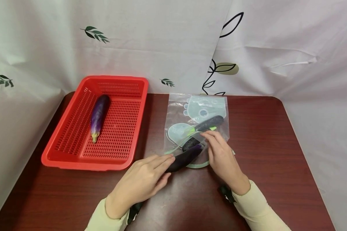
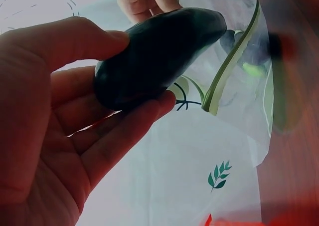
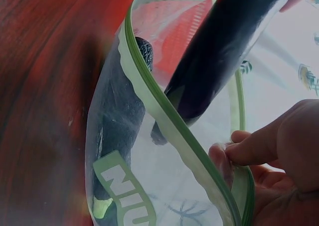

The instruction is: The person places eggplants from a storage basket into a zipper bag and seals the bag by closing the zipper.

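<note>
My left hand grips a dark purple eggplant by its near end, thumb on one side and fingers beneath it in the left wrist view. The eggplant's stem end slants into the mouth of a clear zip bag. My right hand pinches the bag's green-edged rim between thumb and fingers, and the mouth gapes there. Inside the bag lies a long, dark vegetable with a rough, bumpy end. Bright green patches and pale printed shapes show on the bag.
On the left of the brown table stands a red perforated basket. One purple eggplant lies in it. A white cloth with leaf prints hangs behind and at the sides of the table.
</note>
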Action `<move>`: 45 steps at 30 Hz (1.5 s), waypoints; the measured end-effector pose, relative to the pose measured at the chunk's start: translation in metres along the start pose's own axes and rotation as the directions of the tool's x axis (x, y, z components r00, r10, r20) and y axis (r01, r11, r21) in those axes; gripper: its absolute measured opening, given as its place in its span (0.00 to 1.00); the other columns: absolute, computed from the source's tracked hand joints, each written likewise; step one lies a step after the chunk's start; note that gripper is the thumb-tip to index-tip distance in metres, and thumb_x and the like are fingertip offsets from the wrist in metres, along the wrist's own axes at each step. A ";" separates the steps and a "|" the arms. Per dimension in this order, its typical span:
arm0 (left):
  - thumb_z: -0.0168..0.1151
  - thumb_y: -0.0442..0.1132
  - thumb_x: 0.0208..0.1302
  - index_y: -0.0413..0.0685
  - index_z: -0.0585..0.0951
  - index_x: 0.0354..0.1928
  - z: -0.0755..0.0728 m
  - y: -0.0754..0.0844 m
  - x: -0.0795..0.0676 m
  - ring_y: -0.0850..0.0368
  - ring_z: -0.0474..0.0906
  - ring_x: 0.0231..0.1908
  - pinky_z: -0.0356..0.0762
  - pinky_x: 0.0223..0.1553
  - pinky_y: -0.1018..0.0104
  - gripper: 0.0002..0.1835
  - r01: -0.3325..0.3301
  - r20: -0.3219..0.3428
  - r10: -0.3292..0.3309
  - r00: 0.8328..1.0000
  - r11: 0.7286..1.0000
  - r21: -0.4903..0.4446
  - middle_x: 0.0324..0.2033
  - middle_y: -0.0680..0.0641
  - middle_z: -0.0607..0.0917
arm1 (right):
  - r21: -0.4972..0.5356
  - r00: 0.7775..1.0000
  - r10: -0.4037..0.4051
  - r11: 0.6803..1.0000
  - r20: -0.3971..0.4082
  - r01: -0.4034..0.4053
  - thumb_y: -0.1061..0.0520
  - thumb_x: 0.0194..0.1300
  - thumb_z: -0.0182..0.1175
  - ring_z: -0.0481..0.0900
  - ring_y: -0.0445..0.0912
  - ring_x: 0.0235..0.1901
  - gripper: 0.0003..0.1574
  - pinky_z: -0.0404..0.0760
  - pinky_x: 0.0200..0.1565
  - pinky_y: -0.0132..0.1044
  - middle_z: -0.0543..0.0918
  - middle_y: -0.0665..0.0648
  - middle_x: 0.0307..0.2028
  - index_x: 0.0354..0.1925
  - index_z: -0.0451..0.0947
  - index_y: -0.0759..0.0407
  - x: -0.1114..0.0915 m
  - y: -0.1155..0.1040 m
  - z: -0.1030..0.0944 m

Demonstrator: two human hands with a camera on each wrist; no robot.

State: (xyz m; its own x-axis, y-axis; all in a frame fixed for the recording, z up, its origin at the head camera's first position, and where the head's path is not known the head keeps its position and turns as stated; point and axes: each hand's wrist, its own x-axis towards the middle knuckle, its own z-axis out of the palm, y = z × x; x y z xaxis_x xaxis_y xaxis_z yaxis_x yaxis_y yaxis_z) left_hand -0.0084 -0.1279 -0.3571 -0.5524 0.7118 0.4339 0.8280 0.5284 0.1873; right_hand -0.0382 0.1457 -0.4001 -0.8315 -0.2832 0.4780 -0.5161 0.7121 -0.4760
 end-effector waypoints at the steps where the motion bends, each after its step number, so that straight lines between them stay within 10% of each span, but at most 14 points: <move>1: 0.68 0.39 0.58 0.37 0.82 0.55 0.000 0.000 0.001 0.52 0.84 0.49 0.80 0.51 0.59 0.23 0.003 0.003 -0.003 1.000 1.000 0.002 0.52 0.43 0.86 | 0.001 1.000 0.000 1.000 0.001 0.000 0.77 0.62 0.58 0.81 0.51 0.47 0.24 0.83 0.43 0.43 0.77 0.63 0.53 0.57 0.77 0.68 0.000 0.000 0.000; 45: 0.71 0.40 0.57 0.38 0.84 0.53 0.018 0.006 0.022 0.50 0.85 0.48 0.82 0.48 0.59 0.21 0.066 0.051 -0.071 0.996 0.992 0.105 0.51 0.44 0.86 | 0.018 1.000 -0.007 1.000 0.005 0.007 0.78 0.63 0.56 0.81 0.49 0.46 0.24 0.83 0.43 0.42 0.77 0.62 0.52 0.57 0.77 0.68 0.000 0.000 0.001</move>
State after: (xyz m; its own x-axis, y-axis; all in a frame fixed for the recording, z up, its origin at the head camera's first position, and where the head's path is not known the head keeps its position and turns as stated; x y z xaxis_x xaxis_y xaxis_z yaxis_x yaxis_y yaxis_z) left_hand -0.0175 -0.1009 -0.3627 -0.6141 0.6952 0.3737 0.7755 0.6194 0.1222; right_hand -0.0388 0.1451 -0.4012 -0.8289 -0.2910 0.4778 -0.5253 0.6985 -0.4859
